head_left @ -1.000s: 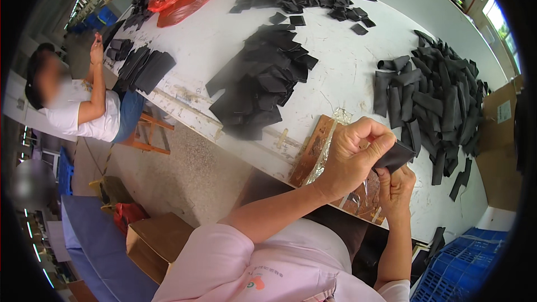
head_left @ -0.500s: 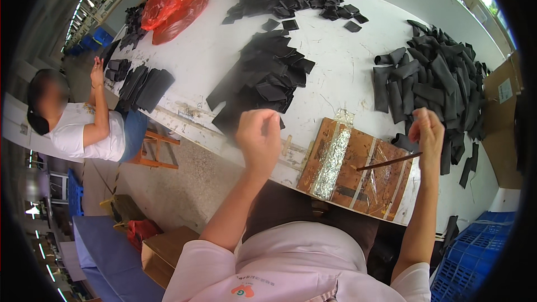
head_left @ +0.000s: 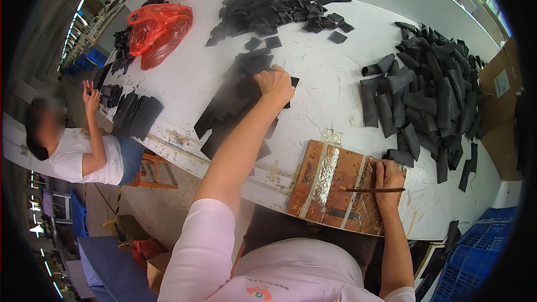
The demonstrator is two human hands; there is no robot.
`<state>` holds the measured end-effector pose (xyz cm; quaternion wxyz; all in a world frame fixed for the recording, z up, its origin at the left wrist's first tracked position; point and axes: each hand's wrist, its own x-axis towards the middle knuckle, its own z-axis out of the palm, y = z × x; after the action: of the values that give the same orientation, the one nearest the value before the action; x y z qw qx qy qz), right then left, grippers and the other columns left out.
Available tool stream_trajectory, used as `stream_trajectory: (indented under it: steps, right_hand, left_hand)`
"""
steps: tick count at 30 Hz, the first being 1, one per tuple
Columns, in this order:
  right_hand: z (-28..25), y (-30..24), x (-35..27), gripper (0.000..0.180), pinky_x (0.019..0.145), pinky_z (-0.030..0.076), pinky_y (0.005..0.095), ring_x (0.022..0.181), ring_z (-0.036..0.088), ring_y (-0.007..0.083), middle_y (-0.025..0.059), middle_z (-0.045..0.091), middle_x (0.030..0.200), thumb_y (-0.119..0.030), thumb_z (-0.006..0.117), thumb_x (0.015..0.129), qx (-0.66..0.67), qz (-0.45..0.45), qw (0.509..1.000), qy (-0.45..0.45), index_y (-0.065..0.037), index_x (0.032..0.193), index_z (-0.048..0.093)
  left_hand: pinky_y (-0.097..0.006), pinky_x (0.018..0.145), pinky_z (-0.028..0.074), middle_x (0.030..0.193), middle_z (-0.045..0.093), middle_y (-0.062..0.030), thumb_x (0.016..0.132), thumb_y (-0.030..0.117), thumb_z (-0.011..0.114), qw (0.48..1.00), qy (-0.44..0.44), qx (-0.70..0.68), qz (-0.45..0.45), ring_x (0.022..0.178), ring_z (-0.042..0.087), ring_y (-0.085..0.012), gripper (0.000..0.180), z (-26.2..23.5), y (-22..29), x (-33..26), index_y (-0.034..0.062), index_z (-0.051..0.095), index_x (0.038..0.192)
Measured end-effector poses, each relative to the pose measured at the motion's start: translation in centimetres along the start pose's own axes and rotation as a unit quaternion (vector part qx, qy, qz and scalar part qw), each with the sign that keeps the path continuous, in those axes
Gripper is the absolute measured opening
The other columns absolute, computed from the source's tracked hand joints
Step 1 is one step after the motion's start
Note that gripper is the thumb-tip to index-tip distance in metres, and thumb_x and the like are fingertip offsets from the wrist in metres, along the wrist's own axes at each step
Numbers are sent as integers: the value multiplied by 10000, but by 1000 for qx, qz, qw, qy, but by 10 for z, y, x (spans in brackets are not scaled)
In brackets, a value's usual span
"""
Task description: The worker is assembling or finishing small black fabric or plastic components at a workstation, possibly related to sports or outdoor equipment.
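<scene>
My left hand reaches far forward onto the middle pile of flat black fabric pieces. Its fingers are curled down at the pile's right edge; what lies under the fingertips is hidden. My right hand is closed and rests over the right part of a brown wooden board at the table's near edge. A thin dark brown stick is held in it, pointing left across the board. Shiny clear tape strips run over the board.
Rolled black fabric tubes are heaped at the right, beside a cardboard box. Small black squares lie at the back, a red plastic bag at the far left. A co-worker sits left; a blue crate stands lower right.
My left hand has moved forward onto the middle black pile. My right hand has come down and left onto the board, the stick still in it. The view has shifted slightly.
</scene>
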<state>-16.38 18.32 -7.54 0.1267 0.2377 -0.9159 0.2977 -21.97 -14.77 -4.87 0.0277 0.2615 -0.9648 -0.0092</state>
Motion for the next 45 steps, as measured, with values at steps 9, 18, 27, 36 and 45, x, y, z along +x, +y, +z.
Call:
stream_trajectory:
  steps: [9,18,27,36,45]
  right_hand:
    - [0,-1,3,169,564,406,377,628,528,333,153,546,705,-141,497,858,18,15,1000,7,-3,779,556]
    - [1,1,4,153,539,406,377,614,529,314,126,543,688,-133,531,833,33,10,999,29,-13,740,541]
    - [2,4,2,165,534,407,376,608,531,316,129,546,688,-145,530,835,46,32,998,23,-16,733,543]
    - [2,3,3,175,538,411,385,610,536,333,137,553,704,-156,527,838,41,28,999,23,-15,736,552]
    - [2,2,3,162,529,403,374,607,527,317,128,543,689,-144,527,837,49,34,998,14,-19,736,549]
  left_hand:
    - [-348,605,456,782,648,-58,738,72,568,991,63,115,27,762,620,-243,107,24,0,28,117,663,761]
    - [-401,627,488,738,624,-164,697,-8,551,990,90,-17,104,720,615,-323,72,13,13,8,27,606,728]
    - [-401,720,461,797,569,-218,662,-104,490,944,27,-179,276,799,560,-361,210,-12,43,-75,-47,535,859]
    - [-407,708,447,793,555,-197,610,-118,478,896,-26,-302,325,780,542,-356,308,-15,52,-162,-37,530,903]
    - [-348,780,399,888,504,-139,655,-6,565,891,-84,-296,333,862,498,-307,357,-23,50,-198,-28,506,1007]
